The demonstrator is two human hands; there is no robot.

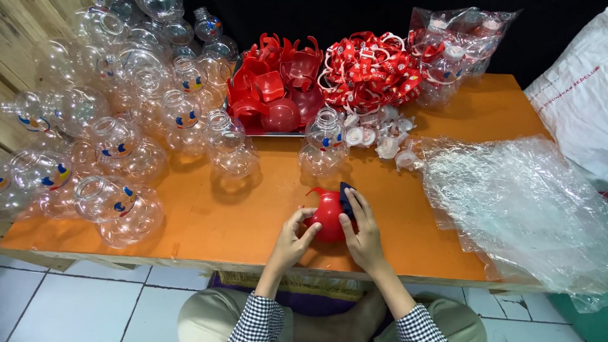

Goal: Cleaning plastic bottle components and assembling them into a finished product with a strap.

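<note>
Red cap [327, 215]: lower half hidden by hands | pointed tip faced table's left edge | left hand [292, 240], right hand [362, 233] clamped on it

Low orange tabletop [209, 234], wooden edge along front. White tiled floor [76, 304] below, dark grout lines. Purple mat [316, 303] with pale fringe under front edge of tabletop. Black backdrop [354, 16] behind far side. Wooden plank wall [25, 25] at upper left. White woven sack [573, 95] at right edge. Green surface patch [586, 323] at bottom right corner. Light even, bright, soft shadows.
</note>
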